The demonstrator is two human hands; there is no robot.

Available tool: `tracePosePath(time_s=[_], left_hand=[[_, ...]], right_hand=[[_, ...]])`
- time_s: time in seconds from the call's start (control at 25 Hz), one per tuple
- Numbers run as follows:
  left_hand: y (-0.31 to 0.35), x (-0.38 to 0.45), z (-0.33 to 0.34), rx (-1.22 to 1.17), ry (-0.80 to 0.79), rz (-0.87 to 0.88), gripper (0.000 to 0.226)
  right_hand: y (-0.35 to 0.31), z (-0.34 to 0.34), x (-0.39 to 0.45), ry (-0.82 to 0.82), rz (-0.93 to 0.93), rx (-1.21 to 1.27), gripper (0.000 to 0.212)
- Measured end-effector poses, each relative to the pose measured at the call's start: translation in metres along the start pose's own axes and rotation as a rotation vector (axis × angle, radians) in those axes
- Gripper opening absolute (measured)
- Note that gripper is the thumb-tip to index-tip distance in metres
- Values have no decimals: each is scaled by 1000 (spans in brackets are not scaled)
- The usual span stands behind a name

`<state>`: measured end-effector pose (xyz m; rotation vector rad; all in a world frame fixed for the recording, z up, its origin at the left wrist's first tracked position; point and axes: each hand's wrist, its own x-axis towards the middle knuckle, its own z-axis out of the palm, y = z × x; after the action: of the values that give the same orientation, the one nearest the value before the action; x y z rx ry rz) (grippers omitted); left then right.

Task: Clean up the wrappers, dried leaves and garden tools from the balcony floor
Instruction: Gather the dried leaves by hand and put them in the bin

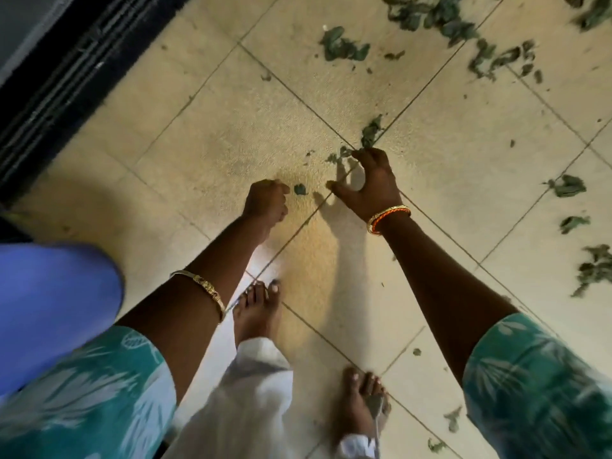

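Right hand, fingers spread, reaching down to the dried leaves at its fingertips; left hand curled, a leaf fragment just beyond it on the tiled floor.

No readable text, label, brand, number or sign anywhere (frame somewhat blurred).
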<state>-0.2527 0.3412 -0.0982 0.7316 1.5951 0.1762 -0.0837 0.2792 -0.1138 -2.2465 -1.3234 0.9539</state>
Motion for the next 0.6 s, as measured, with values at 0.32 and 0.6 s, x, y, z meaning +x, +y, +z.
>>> tracePosePath(time_s=[0.32, 0.6], left_hand=[[25, 99, 0, 47, 103, 292, 34], [63, 119, 10, -62, -114, 223, 37]], right_hand=[[4, 109, 17, 230, -230, -165, 76], [28, 106, 37, 444, -543, -93, 16]])
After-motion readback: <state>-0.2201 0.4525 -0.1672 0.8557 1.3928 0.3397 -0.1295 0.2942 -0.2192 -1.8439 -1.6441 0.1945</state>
